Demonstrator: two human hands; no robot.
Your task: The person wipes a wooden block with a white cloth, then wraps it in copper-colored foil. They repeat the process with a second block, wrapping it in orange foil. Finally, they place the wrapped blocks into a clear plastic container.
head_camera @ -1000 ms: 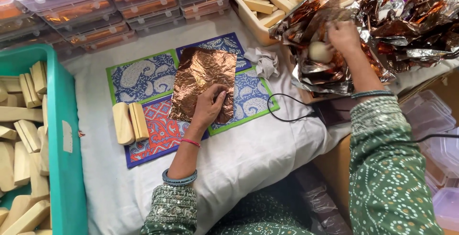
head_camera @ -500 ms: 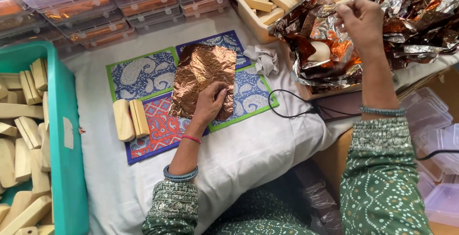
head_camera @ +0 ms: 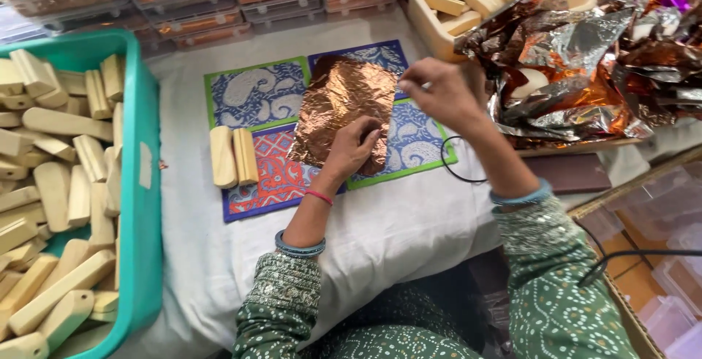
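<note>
The copper foil sheet lies flat at centre frame on the patterned mat. The left hand presses its lower edge, fingers curled down onto it. The right hand hovers at the sheet's right edge, fingertips pinched (contents not discernible). The foil looks thin, light and crease-prone; grip it at a corner.

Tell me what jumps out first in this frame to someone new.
The copper foil sheet lies flat on the patterned mats at centre, the left hand pressing its lower edge. At upper right sits a crumpled foil heap, with the right hand in the air between it and the sheet. At far left, a teal bin is packed with pale wooden blocks.
</note>
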